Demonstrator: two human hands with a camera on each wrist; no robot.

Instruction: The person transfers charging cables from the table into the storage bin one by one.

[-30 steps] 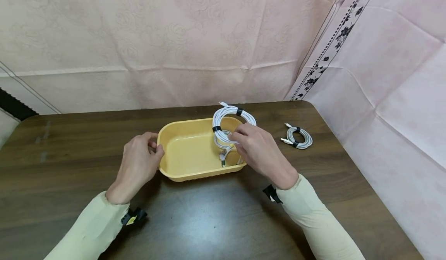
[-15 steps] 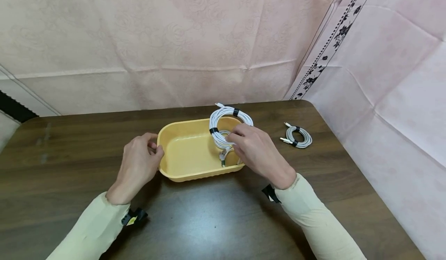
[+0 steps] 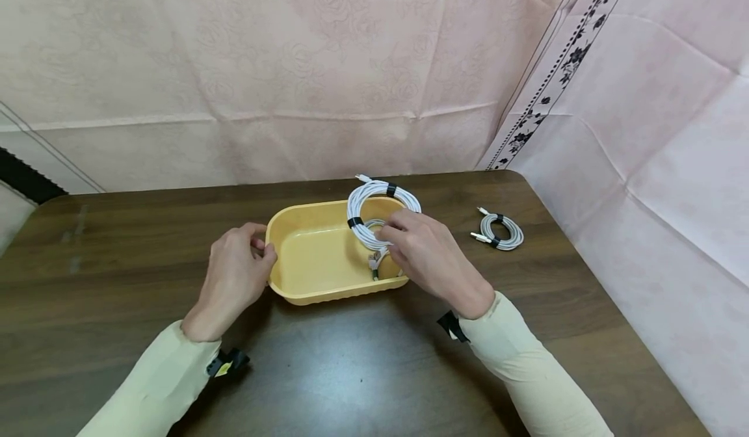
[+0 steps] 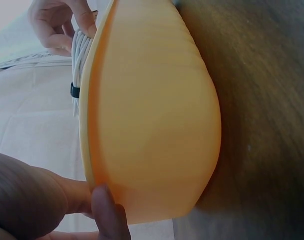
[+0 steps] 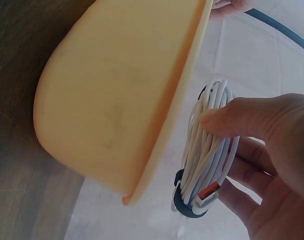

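The right grip (image 3: 433, 255) pinches a coiled white cable (image 5: 207, 145), which lies forward and leftward of it over the right end of the yellow tray (image 3: 316, 258), whose long axis runs left to right on the bench (image 3: 292, 359), the left grip (image 3: 236, 274) pinching the opposite end.

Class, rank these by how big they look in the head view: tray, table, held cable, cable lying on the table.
1. Table
2. Tray
3. Held cable
4. Cable lying on the table
The held cable seems raised nearer the camera, so the last two's true order is unsure.
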